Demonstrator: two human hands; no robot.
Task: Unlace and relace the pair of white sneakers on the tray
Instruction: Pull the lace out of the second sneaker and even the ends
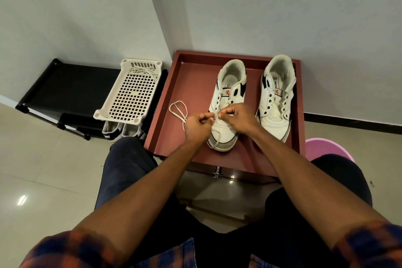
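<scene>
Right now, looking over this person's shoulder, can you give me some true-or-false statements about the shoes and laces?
1. The left hand and right hand both pinch a lace over one sneaker. True.
2. The other sneaker is fully laced. False: its eyelets are empty.
3. A second lace lies on the white rack. True.
4. The sneakers stand on the floor. False: they stand in the reddish tray.

Your left hand (198,125) and right hand (238,117) cover the lowest eyelets of the white leather sneaker (228,91), so where the cream flat shoelace (178,111) threads is hidden. Tongue-label print is too small to read. Your knee (339,172) hides most of the pink round plastic tub (319,148).
</scene>
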